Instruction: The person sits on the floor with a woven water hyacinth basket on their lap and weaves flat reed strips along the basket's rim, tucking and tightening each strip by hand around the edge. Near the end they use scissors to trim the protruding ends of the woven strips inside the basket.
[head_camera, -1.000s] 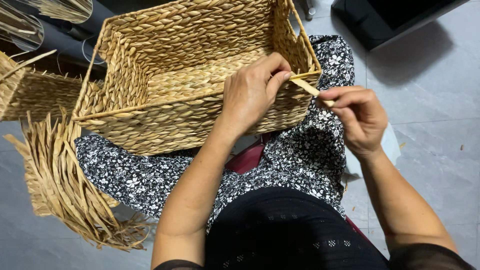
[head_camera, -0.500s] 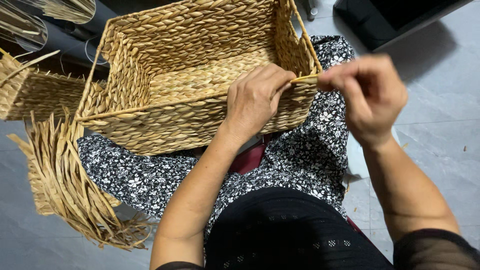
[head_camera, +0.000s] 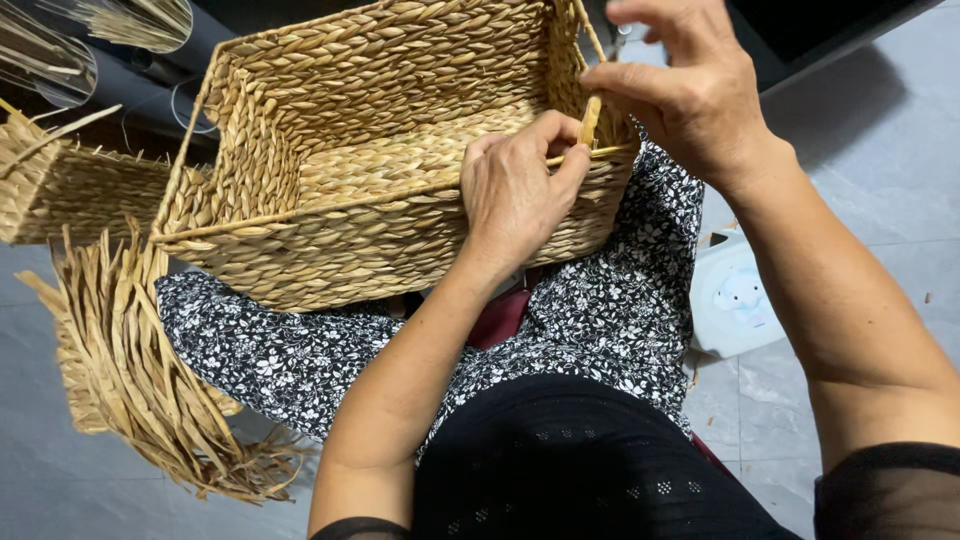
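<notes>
Nearest the camera is a black top (head_camera: 570, 460), and beyond it a lap in black-and-white floral cloth (head_camera: 620, 320). A rectangular woven basket (head_camera: 340, 150) rests on that lap, tipped so its open inside faces up. The left hand (head_camera: 515, 190) lies over the basket's near rim by the right corner, fingers curled and pressed together on the weave, with the thumb side against a straw-coloured strand (head_camera: 590, 120). The strand stands up from the rim at that corner. The right hand (head_camera: 690, 95) is above and just beside the corner, pinching the strand's upper part between thumb and fingertips, the other fingers bent loosely. To the left, a fringe of loose dry strips (head_camera: 130, 380) hangs down from a partly woven piece toward the grey floor (head_camera: 880, 200). Further left, a second woven piece (head_camera: 70, 190) sits beside the basket. On the floor to the right of the lap is a small white object (head_camera: 735, 300), partly hidden by the right forearm.
</notes>
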